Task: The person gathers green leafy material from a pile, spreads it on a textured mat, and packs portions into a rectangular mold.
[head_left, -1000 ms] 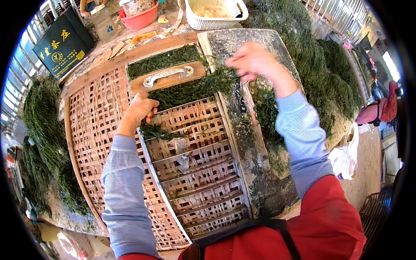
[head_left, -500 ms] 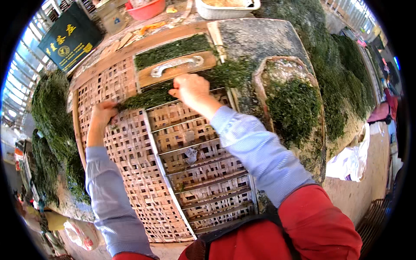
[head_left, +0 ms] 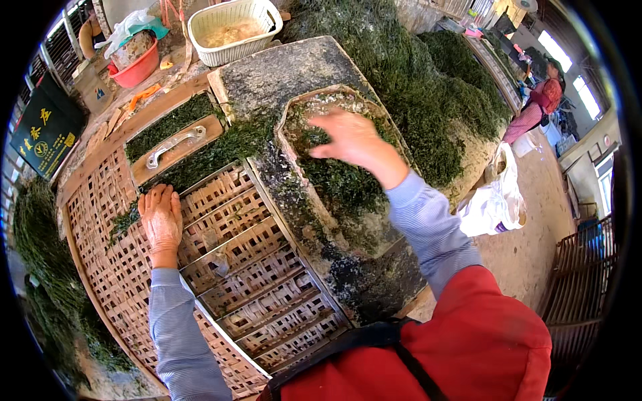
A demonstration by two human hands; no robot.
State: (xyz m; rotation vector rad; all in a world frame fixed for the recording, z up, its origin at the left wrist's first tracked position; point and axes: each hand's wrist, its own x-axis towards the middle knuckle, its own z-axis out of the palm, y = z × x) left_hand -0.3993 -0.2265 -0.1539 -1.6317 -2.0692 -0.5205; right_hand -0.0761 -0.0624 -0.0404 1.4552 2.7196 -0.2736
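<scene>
Right hand (head_left: pixel 348 137) spread open over greens (head_left: pixel 334 184) in scoop basket (head_left: pixel 289 127), gripping nothing; left hand (head_left: pixel 160 220) flat, empty, steadying woven tray (head_left: pixel 100 220). Best raked gently, evenly.

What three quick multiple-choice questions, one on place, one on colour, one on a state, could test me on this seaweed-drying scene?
1. Where does the left hand rest?
A. on the woven bamboo mat
B. in the white basket
C. on the red tub

2. What colour are the person's sleeves?
A. yellow
B. light blue
C. black

3. How is the right hand?
A. closed in a fist on a knife
B. out of sight
C. open, fingers spread over the greens in the shallow tray

Answers: 1 A, the palm lies flat on the lattice. 2 B, both forearms show pale blue cloth. 3 C, the fingers are splayed above the tray's dark greens.
</scene>
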